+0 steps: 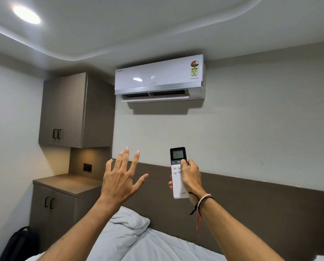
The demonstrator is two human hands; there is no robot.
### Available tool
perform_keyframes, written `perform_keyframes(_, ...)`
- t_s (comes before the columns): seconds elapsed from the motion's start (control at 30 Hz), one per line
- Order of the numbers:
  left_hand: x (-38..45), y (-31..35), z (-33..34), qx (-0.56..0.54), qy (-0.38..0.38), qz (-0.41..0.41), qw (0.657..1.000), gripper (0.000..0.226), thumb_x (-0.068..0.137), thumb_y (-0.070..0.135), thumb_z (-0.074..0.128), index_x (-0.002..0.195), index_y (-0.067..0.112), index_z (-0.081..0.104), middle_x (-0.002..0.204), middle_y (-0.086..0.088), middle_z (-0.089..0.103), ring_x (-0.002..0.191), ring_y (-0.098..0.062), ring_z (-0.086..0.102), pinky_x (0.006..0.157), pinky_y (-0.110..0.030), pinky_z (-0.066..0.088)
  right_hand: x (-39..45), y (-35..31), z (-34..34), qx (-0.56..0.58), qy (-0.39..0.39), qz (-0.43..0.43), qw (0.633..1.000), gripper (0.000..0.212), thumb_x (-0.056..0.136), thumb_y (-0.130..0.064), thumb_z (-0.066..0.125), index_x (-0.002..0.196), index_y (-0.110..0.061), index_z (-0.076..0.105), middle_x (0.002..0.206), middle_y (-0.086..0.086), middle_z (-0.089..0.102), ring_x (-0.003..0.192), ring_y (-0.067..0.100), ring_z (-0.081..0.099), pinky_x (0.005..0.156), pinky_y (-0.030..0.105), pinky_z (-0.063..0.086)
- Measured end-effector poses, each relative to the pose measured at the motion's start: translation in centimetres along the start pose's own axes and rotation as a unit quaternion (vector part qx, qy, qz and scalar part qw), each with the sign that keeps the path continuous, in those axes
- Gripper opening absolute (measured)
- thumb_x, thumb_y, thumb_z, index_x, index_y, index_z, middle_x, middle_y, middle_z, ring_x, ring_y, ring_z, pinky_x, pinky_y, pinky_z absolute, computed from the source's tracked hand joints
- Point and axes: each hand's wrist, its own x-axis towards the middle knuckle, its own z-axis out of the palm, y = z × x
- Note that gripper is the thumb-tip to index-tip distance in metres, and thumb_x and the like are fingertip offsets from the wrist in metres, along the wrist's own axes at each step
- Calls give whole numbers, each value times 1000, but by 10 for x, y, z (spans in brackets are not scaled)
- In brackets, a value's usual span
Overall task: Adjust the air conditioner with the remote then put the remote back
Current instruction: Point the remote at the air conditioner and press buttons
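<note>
White remote [178, 178] upright in right hand [190, 177], fingers clamped round it, thumb apparently on a button, long axis aimed up toward air conditioner [160, 78]; left hand [119, 178] beside, splayed, empty.

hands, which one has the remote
The right hand, thumb up by the buttons, holds the white remote. The left hand is empty, fingers spread.

Air conditioner [159, 78] on wall above fingers [183, 162] gripping remote [178, 172]; cabinet [76, 110] up-left of fingers, bench [67, 182] left, pillow [127, 223] below.
</note>
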Motion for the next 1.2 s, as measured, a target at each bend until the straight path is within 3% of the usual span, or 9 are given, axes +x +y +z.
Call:
perform_keyframes(0.13,1,2,0,-2,0,0,1000,85,90,72,21,156,20,35,158,-23,41,140,-38,48,102,-58,48,1,-2,1,19,-1,13,1000,31,104,-29,40,112,-1,49,102,35,67,55,39,67,42,32,55)
perform_keyframes(0.33,0,3,-2,-6,7,0,1000,85,90,72,20,156,20,35,158,-23,41,141,-38,47,103,-58,47,2,-1,-2,37,6,17,999,30,104,-27,40,110,1,50,82,31,69,53,37,65,44,35,57)
perform_keyframes(0.47,0,3,-2,-7,6,-2,1000,86,90,73,19,156,20,33,159,-23,39,142,-38,45,104,-58,46,2,0,-4,30,8,14,999,30,104,-28,40,109,0,51,93,36,70,55,39,67,47,38,58)
perform_keyframes(0.73,1,2,-1,-6,3,-3,1000,85,90,72,21,156,20,34,159,-23,39,141,-38,46,104,-57,46,1,-2,-5,34,6,21,999,32,103,-29,43,109,1,53,92,37,71,55,39,68,49,39,59)
perform_keyframes(0.8,1,2,-1,-6,1,-3,1000,85,90,72,22,156,20,35,159,-23,39,141,-38,47,104,-58,46,0,-2,-5,37,4,32,999,34,101,-33,50,109,0,52,93,35,71,56,39,70,48,37,59)
perform_keyframes(0.9,0,2,0,-10,-4,-2,1000,84,90,72,23,155,19,38,157,-24,42,139,-39,49,102,-59,47,-3,-2,-7,20,-2,21,1000,46,82,-38,78,107,-6,56,91,25,74,58,34,73,47,33,58)
perform_keyframes(1.03,-1,2,0,-12,-11,-2,1000,85,90,72,24,152,17,42,156,-23,44,138,-40,50,101,-60,48,-4,3,-7,-66,17,-11,998,61,60,-22,93,108,-11,56,98,12,75,88,32,74,77,43,62)
perform_keyframes(1.1,-1,2,1,-12,-10,-3,1000,86,90,72,23,152,17,43,156,-23,43,138,-39,50,101,-60,48,-4,4,-7,-87,29,-18,996,67,61,-16,90,113,-13,49,101,8,72,92,28,70,70,34,56)
perform_keyframes(1.2,0,2,1,-14,-2,-6,1000,86,90,73,22,153,16,41,158,-23,42,140,-38,48,103,-59,48,-3,4,-7,-103,38,-36,993,66,63,-14,86,114,-16,43,99,5,69,78,15,63,55,22,43)
